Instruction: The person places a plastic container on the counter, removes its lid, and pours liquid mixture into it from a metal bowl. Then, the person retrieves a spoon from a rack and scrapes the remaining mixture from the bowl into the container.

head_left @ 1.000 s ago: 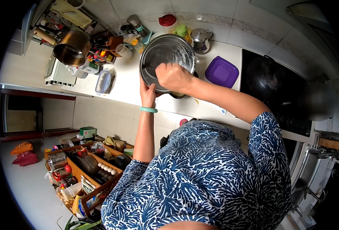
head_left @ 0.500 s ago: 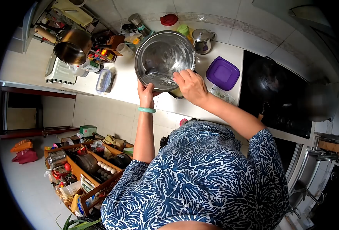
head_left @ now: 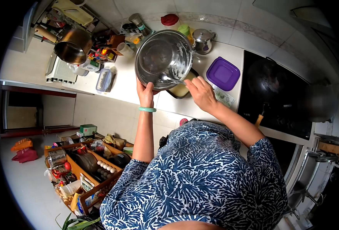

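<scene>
Fingers (head_left: 192,82) of right hand (head_left: 202,94) closed around spoon (head_left: 172,79).

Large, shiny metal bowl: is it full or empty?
Nearly empty: the large, shiny metal bowl shows mostly bare metal inside, with whitish residue smeared on its wall.

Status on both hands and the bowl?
Left hand grips bowl, tilted. Right hand holds spoon inside it. Tray partly hidden behind bowl.
</scene>
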A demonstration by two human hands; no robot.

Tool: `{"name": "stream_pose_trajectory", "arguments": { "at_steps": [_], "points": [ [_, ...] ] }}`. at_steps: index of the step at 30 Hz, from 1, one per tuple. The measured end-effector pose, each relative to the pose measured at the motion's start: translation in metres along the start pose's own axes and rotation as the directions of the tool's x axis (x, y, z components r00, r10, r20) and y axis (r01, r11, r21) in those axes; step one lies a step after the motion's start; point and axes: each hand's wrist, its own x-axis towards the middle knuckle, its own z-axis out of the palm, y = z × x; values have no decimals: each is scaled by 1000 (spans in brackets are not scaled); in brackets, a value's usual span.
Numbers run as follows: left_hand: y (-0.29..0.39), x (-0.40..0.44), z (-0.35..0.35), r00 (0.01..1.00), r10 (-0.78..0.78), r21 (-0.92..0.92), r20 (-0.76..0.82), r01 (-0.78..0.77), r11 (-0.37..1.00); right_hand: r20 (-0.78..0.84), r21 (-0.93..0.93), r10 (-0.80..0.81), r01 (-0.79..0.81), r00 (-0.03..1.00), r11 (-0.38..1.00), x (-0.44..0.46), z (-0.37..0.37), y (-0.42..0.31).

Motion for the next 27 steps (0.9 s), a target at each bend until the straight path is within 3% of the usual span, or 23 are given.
{"name": "stream_pose_trajectory", "arguments": {
  "at_steps": [3, 7, 9, 11, 13, 16, 18, 21, 23, 25, 27],
  "points": [
    [-6, 2, 1, 1000, 8, 9, 7, -8, 1000, -113, 52, 14, -8, 993, 999, 17, 10, -16],
    [-9, 3, 1, 1000, 24, -26, 1, -24, 999, -116, 81, 4, 5, 993, 997, 19, 8, -26],
    [-10, 5, -6, 1000, -6, 13, 25, 5, 1000, -89, 74, -1, 8, 996, 997, 0, 11, -15],
    [-1, 0, -1, 1000, 9, 0, 7, -9, 1000, 49, 32, 81, -83, 996, 996, -17, 11, -4],
    [-3, 0, -2, 1000, 20, -13, -5, -20, 1000, 35, 53, 85, -87, 996, 995, -8, -1, 0],
    [-12, 5, -4, 990, 136, 70, 27, -137, 988, -15, 97, 132, -130, 991, 987, 8, -1, -1],
    [-8, 3, 4, 944, 325, 267, 51, -326, 907, -27, 114, 152, -148, 988, 982, 18, 2, 1],
    [0, -4, 15, 895, 439, 429, 73, -425, 797, -14, 147, 185, -181, 983, 972, 15, 8, 11],
    [-1, -5, 13, 910, 410, 455, 54, -389, 802, 69, 111, 203, -210, 977, 971, 3, 7, 24],
    [-4, -6, 12, 938, 346, 495, 27, -313, 810, 38, 133, 208, -211, 977, 968, 7, -4, 29],
    [-9, -6, 12, 904, 425, 513, 46, -387, 767, -21, 145, 218, -213, 976, 966, 15, -10, 37]
  ]
}}
